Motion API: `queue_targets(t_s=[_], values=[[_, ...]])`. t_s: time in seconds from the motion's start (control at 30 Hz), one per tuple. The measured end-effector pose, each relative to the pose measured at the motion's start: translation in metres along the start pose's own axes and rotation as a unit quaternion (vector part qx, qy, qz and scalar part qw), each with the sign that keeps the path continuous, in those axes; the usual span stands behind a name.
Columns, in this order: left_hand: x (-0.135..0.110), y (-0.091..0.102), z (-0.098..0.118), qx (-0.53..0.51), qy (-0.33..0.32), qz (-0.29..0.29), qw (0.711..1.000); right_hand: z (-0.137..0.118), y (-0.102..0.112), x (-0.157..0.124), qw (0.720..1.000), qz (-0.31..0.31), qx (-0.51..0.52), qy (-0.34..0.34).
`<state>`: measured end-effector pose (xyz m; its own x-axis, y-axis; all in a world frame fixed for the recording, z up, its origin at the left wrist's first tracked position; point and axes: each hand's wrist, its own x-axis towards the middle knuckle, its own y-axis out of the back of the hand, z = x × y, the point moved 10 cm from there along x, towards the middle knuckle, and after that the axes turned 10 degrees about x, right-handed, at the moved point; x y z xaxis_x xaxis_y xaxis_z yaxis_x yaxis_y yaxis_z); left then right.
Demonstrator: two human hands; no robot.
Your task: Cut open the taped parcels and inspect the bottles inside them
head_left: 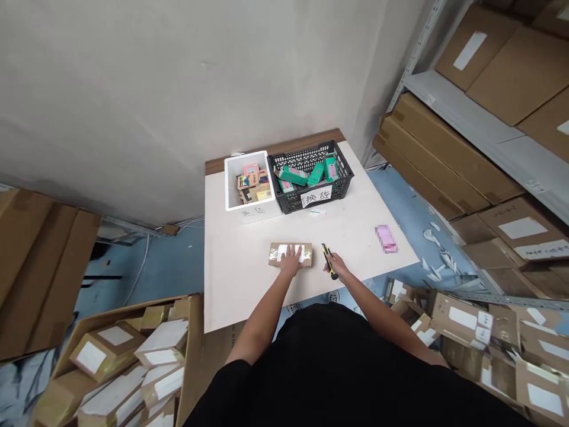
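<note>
Against a grey wall [178,71] stands a pale counter [240,279], cartons [511,65] sitting on a shelf [466,107] beyond its right edge. Along its far edge a white box [262,209] and a black crate [342,188] sit side by side. Near the middle of the near edge lies a taped parcel [274,254]; the left hand [291,260] rests on top, fingers spread, grasping nothing. Just right of the parcel, the right hand [338,265] is closed round a utility knife [328,255].
</note>
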<state>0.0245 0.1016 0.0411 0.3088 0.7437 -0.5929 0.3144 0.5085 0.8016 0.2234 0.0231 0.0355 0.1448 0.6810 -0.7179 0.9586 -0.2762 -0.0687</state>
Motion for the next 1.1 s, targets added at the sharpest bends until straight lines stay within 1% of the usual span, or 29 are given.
queue_targets(t_s=[0.1, 0.17, 0.27, 0.43, 0.53, 0.63, 0.77, 0.87, 0.93, 1.03, 1.1], values=[[0.001, -0.002, 0.008, -0.005, 0.066, 0.013, 0.998, 0.001, -0.004, 0.014, 1.000, -0.004, -0.012, -0.013], [0.002, -0.003, 0.013, -0.010, 0.092, 0.021, 0.996, 0.002, -0.008, 0.025, 0.999, -0.006, -0.035, -0.025], [0.004, -0.005, 0.018, -0.006, 0.092, 0.025, 0.995, -0.004, -0.016, 0.041, 0.996, -0.018, -0.089, -0.009], [0.007, -0.007, 0.015, -0.019, 0.078, 0.024, 0.996, -0.013, -0.029, 0.057, 0.983, -0.050, -0.175, 0.010], [0.008, -0.008, 0.016, -0.027, 0.075, 0.020, 0.997, -0.017, -0.030, 0.058, 0.977, -0.065, -0.204, 0.018], [0.009, -0.010, 0.017, -0.032, 0.074, 0.021, 0.997, -0.016, -0.025, 0.054, 0.973, -0.073, -0.220, 0.015], [0.008, -0.012, 0.020, -0.020, 0.075, 0.023, 0.997, -0.005, -0.016, 0.044, 0.969, -0.080, -0.233, 0.004], [0.008, -0.009, 0.021, -0.012, 0.078, 0.025, 0.997, 0.007, -0.008, 0.035, 0.965, -0.088, -0.246, -0.003], [0.008, -0.003, 0.019, -0.015, 0.078, 0.027, 0.996, 0.015, -0.001, 0.029, 0.970, -0.074, -0.232, -0.002], [0.006, 0.011, 0.008, -0.035, 0.054, 0.038, 0.997, 0.022, 0.008, 0.023, 0.985, 0.001, -0.171, 0.016], [0.001, 0.020, -0.010, -0.055, 0.050, 0.057, 0.996, 0.027, 0.000, 0.020, 0.988, 0.036, -0.151, 0.028]])
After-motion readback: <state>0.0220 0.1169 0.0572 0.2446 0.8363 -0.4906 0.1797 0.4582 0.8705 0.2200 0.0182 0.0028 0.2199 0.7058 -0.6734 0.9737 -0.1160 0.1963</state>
